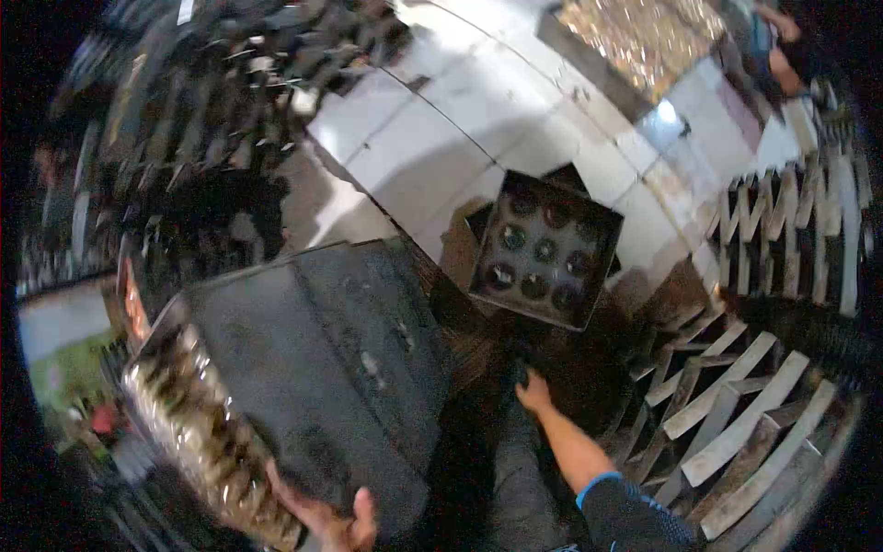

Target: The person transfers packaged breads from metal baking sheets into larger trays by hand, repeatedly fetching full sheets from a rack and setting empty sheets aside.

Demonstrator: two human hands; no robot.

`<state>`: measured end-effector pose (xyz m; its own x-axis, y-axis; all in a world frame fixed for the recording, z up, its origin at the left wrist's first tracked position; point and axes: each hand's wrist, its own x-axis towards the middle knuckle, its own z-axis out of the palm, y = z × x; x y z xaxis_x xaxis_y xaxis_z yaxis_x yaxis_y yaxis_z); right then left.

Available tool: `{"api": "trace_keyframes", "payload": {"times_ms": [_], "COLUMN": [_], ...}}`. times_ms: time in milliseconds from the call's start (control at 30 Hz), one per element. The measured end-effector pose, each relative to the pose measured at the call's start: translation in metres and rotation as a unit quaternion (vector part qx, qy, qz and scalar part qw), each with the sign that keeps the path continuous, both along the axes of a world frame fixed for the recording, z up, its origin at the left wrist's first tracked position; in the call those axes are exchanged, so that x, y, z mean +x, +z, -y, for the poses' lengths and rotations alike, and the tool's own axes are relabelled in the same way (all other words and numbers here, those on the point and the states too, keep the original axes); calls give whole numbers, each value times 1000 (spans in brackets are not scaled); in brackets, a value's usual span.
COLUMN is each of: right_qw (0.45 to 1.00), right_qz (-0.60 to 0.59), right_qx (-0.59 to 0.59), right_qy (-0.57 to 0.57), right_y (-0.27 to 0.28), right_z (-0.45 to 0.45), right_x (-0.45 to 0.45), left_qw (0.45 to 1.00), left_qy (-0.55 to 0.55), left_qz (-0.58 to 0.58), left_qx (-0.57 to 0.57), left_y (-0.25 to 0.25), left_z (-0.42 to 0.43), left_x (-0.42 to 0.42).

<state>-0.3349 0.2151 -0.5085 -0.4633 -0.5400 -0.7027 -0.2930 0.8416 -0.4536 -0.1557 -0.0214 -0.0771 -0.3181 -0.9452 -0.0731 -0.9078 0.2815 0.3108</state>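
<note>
My left hand point(333, 523) is at the bottom left with its thumb and fingers apart. Its fingertips are by a row of shiny, plastic-wrapped goods point(198, 419) along the edge of a broad dark grey slab-like surface point(276, 350); I cannot tell whether they touch. My right hand point(533, 391) is low in the middle, beside my leg, its fingers blurred against a dark background. Whether it holds anything does not show. Ahead of it stands a square dark tray point(586, 324) with several round hollows or round objects in rows.
Slatted metal racks point(736, 405) stand close on the right. White floor tiles point(441, 120) stretch ahead. At the far top right, a bin of shiny wrapped goods point(635, 37) stands near another person's arm point(785, 69). Dark blurred stacks point(184, 110) fill the upper left.
</note>
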Motion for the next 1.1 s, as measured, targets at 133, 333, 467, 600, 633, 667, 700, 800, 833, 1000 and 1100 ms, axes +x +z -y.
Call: {"api": "trace_keyframes", "payload": {"times_ms": [133, 333, 467, 600, 633, 667, 700, 800, 833, 1000, 1100], "right_qw": [983, 974, 918, 881, 911, 900, 885, 875, 874, 817, 841], "right_qz": [75, -47, -264, -208, -137, -124, -127, -25, -17, -60, -59], "right_qx": [154, -72, -231, -424, -389, -409, -418, -423, -423, -510, -463], "right_qy": [-58, -211, -184, -35, 11, 91, 164, 237, 241, 263, 274], "right_y": [131, 224, 355, 445, 468, 482, 487, 480, 475, 455, 436], "right_z": [-38, -105, -30, 80, 110, 139, 168, 240, 257, 315, 303], "right_x": [29, 58, 103, 197, 226, 249, 268, 315, 329, 373, 367], "left_qw": [994, 977, 944, 979, 972, 971, 966, 965, 970, 972, 985], "left_qy": [-70, -129, -138, 60, 94, 100, 99, 120, 128, 113, 80], "left_qz": [-76, -162, -300, -191, -210, -213, -228, -213, -182, -79, -63], "left_qx": [16, 55, 4, -28, -44, -48, -74, -99, -99, -189, -140], "left_y": [15, 82, 116, 74, 71, 71, 71, 63, 57, 53, 61], "left_z": [8, -21, -52, -36, -27, -10, 5, 44, 51, 80, 73], "left_x": [9, 80, 195, 311, 326, 336, 343, 350, 353, 345, 350]}}
